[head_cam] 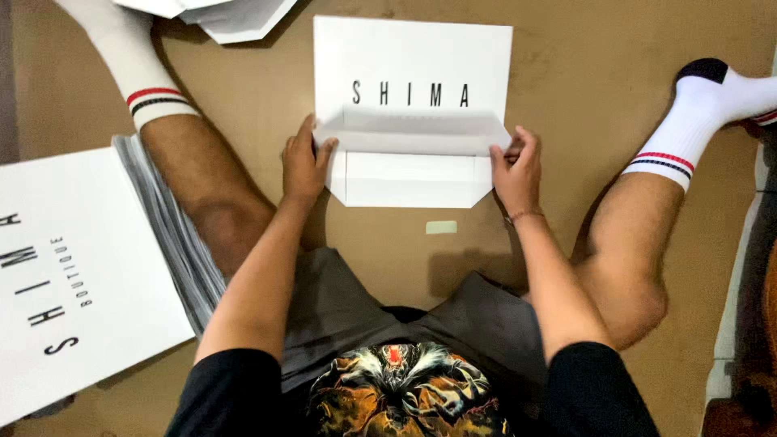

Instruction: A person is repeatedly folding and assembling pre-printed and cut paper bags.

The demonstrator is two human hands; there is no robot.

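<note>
Nearest the camera, dark shorts (453, 324) and bare knees spread on the smooth brown floor (591, 57). To the left, a thick stack (89, 275) of flat white printed sheets, grey layered edges showing. A small pale strip (441, 227) lies on the floor just short of the work. Left hand (303, 166) and right hand (515, 167) each pinch an end of a creased flap on the bag (413, 109), a flat white paper rectangle lying between the legs, bottom corners angled. Beyond, more white sheets (235, 16) by the striped sock (133, 65).
</note>
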